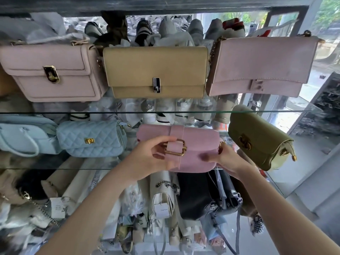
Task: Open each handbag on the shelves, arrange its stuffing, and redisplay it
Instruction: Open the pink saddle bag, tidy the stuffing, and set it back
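A small pink handbag (198, 144) with a strap and gold buckle across its flap sits on the middle glass shelf (55, 168). My left hand (152, 155) grips its left side, with the thumb by the gold buckle (174, 147). My right hand (226, 159) holds its right end, fingers under the bag and thumb on the front. The flap is closed.
On the same shelf stand a quilted light blue bag (92, 138) to the left and an olive green bag (257, 140) to the right. Above, the upper glass shelf (276, 111) carries a pale pink bag (53, 74), a tan bag (156, 72) and another pink bag (261, 65). Wrapped bags crowd the bottom.
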